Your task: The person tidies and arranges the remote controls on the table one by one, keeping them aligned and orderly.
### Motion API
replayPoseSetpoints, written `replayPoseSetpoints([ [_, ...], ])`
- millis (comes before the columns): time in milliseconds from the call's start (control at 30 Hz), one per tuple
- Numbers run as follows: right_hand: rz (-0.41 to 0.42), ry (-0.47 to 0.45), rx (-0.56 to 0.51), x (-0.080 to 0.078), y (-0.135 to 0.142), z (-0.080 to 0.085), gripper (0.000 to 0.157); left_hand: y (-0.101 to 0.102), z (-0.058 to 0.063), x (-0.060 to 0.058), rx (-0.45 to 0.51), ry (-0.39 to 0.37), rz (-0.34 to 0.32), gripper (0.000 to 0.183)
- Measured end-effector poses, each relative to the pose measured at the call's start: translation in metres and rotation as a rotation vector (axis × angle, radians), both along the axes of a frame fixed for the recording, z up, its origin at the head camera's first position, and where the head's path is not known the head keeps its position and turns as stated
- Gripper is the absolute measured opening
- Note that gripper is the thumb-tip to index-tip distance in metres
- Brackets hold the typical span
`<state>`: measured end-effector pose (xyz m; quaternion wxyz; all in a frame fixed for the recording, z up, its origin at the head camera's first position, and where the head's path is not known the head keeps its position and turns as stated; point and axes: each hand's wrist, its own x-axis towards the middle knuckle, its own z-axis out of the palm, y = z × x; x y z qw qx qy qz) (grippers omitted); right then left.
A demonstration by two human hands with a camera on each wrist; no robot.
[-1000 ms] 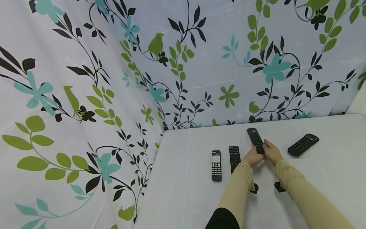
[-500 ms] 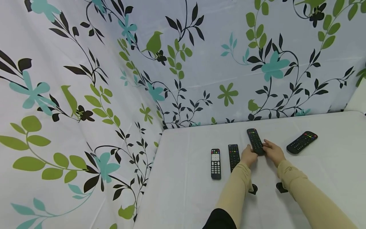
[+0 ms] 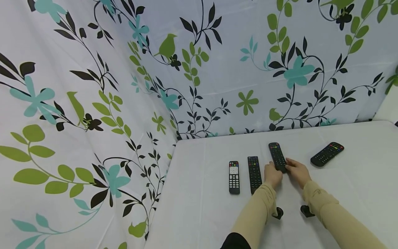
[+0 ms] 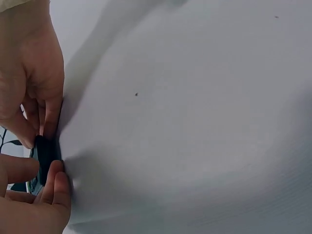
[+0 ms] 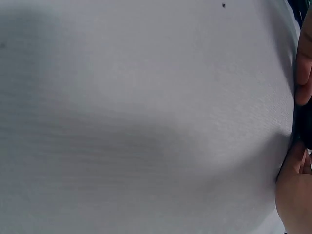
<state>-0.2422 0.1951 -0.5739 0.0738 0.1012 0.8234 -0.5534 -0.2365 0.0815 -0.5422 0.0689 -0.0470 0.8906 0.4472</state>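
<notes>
In the head view, a black remote control [image 3: 277,155] with coloured buttons lies pointing away from me, its near end between both hands. My left hand [image 3: 273,175] pinches that end on the left side, and my right hand [image 3: 298,171] pinches it on the right. The left wrist view shows fingers and thumbs of two hands around the end of the remote [image 4: 45,158], which is partly covered. Only a dark sliver of the remote [image 5: 306,124] appears at the right edge of the right wrist view, with parts of both hands beside it.
Left of my hands lie a remote with white buttons [image 3: 234,178] and a long black remote [image 3: 254,173], partly behind my left forearm. Another black remote [image 3: 327,154] lies slanted to the right. The white-covered table [image 3: 199,207] meets a patterned curtain [image 3: 217,86] behind and at left.
My hands spread slightly apart at the remote's near end between the first two frames. Since then, the remote and both hands have shifted a little toward me. The other remotes keep their places.
</notes>
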Motion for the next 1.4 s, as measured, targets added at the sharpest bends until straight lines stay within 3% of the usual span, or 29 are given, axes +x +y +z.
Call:
replayPoseSetpoints([
  [333, 0.109, -0.042, 0.012, 0.012, 0.0, 0.001, 0.055, -0.001, -0.007, 0.017, 0.056, 0.045, 0.041, 0.051],
  [600, 0.128, -0.02, 0.02, 0.023, 0.0, 0.003, 0.054, -0.003, -0.016, 0.018, 0.109, 0.018, 0.064, 0.046],
  [800, 0.157, 0.021, 0.049, 0.022, -0.005, 0.006, 0.053, -0.01, -0.016, 0.018, 0.147, 0.032, 0.082, 0.046],
  [1067, 0.15, 0.044, 0.103, 0.036, -0.006, 0.003, 0.05, -0.009, -0.019, 0.028, 0.251, 0.04, 0.191, 0.046],
  [1267, 0.157, 0.057, 0.117, 0.047, -0.006, 0.0, 0.05, -0.012, -0.023, 0.035, 0.262, 0.077, 0.194, 0.045],
  [1400, 0.151, 0.071, 0.132, 0.052, -0.004, -0.002, 0.049, -0.014, -0.024, 0.04, 0.267, 0.041, 0.166, 0.041],
])
